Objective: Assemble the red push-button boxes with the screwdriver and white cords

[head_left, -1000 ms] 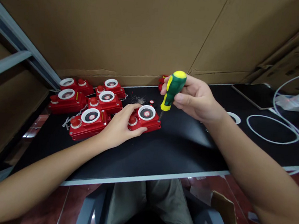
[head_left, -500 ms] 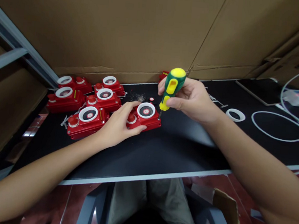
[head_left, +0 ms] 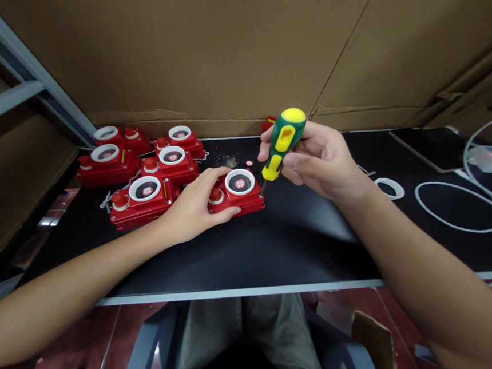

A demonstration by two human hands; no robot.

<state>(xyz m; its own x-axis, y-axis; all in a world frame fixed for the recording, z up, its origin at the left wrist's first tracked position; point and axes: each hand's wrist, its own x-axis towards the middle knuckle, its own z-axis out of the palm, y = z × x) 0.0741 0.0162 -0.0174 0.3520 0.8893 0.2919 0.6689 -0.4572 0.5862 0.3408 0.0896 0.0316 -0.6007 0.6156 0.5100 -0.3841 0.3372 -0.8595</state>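
Note:
My left hand [head_left: 195, 203] grips the left end of a red box [head_left: 245, 199] with a white ring and a red button on top, holding it on the black table [head_left: 266, 249]. My right hand [head_left: 321, 159] is closed round a green and yellow screwdriver [head_left: 283, 142], held upright. Its tip rests at the box's right edge. Several more red boxes [head_left: 144, 164] of the same kind lie in a group to the left.
A cardboard wall [head_left: 218, 50] stands behind the table. To the right lie a white ring [head_left: 389, 188], a loop of white cable [head_left: 459, 206] and a dark tablet [head_left: 436, 149]. Small loose bits [head_left: 228, 160] lie behind the held box. My lap and a chair show below.
The screwdriver has turned a little in my right hand and its handle now stands slightly higher. My left hand and the red box have stayed in place.

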